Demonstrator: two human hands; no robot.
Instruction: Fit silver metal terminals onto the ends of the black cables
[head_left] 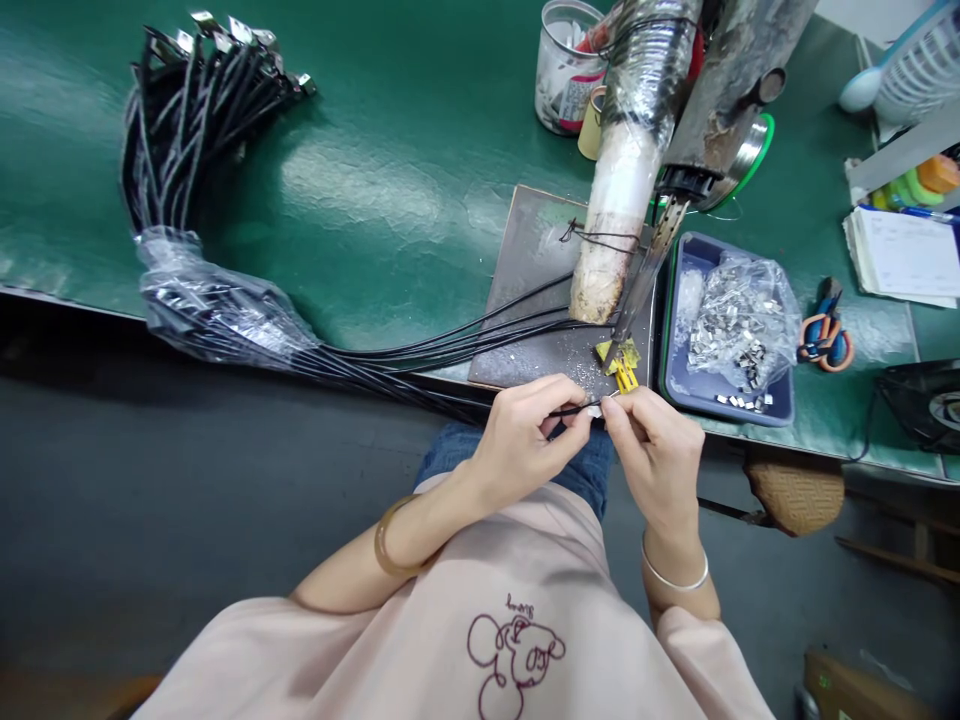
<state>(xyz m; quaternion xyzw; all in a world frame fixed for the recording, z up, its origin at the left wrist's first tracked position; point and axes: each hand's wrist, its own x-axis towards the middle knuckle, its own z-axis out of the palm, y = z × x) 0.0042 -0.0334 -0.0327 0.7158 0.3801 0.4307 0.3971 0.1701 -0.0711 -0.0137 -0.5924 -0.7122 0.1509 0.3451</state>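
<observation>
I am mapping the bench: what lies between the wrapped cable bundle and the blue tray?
In the head view: bare green mat, then a dark plate, with black cables running across both.

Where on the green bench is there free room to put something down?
The widest bare patch of the green bench lies between the black cable bundle and the grey plate. A narrower strip lies left of the bundle. The right side is crowded around the blue tray and scissors.

The desk (390,150) is glossy dark green, and the cables (450,350) crossing it from the upper left are black. At lower centre the shirt (450,640) is pale pink with a maroon line drawing; the tray (679,385) at right is slate blue.
</observation>
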